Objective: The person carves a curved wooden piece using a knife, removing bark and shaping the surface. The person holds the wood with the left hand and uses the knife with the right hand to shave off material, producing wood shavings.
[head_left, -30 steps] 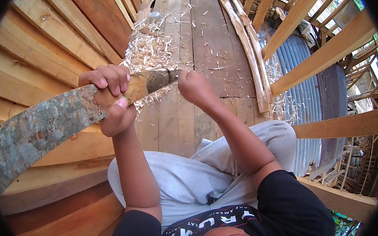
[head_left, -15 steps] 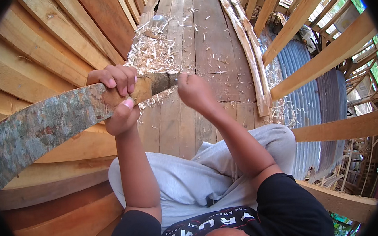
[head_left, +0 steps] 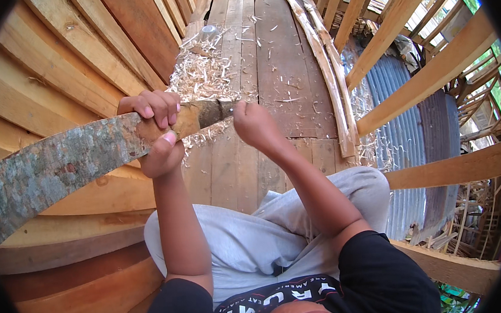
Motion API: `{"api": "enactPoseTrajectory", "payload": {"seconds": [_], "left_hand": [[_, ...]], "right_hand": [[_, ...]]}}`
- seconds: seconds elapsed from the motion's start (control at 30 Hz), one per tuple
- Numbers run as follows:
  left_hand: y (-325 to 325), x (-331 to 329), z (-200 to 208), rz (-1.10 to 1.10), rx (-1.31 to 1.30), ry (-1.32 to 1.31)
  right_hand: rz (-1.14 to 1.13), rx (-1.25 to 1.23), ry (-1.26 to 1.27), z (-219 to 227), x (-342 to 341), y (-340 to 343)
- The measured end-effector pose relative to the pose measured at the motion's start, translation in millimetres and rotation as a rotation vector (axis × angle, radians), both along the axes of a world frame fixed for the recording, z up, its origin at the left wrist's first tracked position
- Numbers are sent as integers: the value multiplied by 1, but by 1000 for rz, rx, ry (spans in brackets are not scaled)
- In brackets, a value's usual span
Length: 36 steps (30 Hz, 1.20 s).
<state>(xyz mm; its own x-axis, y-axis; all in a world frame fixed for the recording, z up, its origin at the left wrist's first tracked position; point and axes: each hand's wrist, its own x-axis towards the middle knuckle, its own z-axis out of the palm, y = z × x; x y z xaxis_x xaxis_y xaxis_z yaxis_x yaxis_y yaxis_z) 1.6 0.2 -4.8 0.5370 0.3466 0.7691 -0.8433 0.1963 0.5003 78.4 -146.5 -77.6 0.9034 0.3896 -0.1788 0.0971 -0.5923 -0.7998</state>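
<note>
My left hand [head_left: 159, 128] is wrapped round a bark-covered length of wood [head_left: 68, 156], its thumb on the near side and its fingers over the far side. Grey-green bark covers the wood out to the left rim; around my grip it is bare and pale brown. Just beyond that grip lies a dark blade-like tool [head_left: 215, 111], against or very close to the bare end. My right hand [head_left: 251, 121] is a closed fist at the tool's right end, where a small bright spot shows. Its handle is hidden inside the fist.
Curled shavings [head_left: 202, 72] lie heaped on the plank floor [head_left: 281, 54], with a small clear cup [head_left: 209, 31] among them. Stacked boards [head_left: 66, 59] line the left. Two peeled poles [head_left: 325, 68] run along the right, before slanted railing posts [head_left: 432, 71] and corrugated sheets [head_left: 400, 109].
My right fist has shifted very slightly left, toward the left hand. My left hand keeps its grip on the wood, nearly in the same place.
</note>
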Motion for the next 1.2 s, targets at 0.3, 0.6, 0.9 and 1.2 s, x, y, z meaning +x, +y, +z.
{"api": "enactPoseTrajectory", "payload": {"seconds": [0.3,0.6,0.9,1.2], "left_hand": [[0,3,-2,-74,83,14],[5,-4,-3,-35,84,41],[5,1,-2,1,77,10],[-23,-6,9,948,116,-100]], "right_hand": [[35,-247,-333,-161,68,-45],[24,73,7,28,-14,9],[-73,35,-121,-23,5,12],[-24,50,-87,-12,3,11]]}}
